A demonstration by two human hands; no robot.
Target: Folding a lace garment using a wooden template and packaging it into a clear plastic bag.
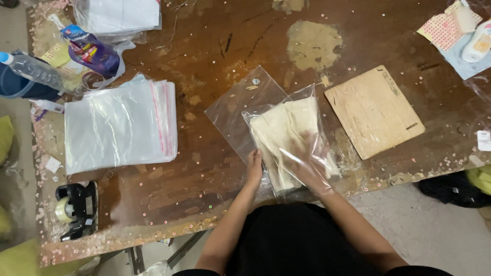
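A folded cream cloth lies inside a clear plastic bag on the worn brown table. My left hand grips the bag's near left edge. My right hand, blurred by motion, lies flat over the bag's near right part, and I cannot tell whether it grips. A second clear bag with a hang hole lies under and to the left of it.
A stack of clear bags with red strips lies at the left. A tape dispenser sits near the front left corner. A thin wooden board is to the right. Bottles and papers stand at the far corners.
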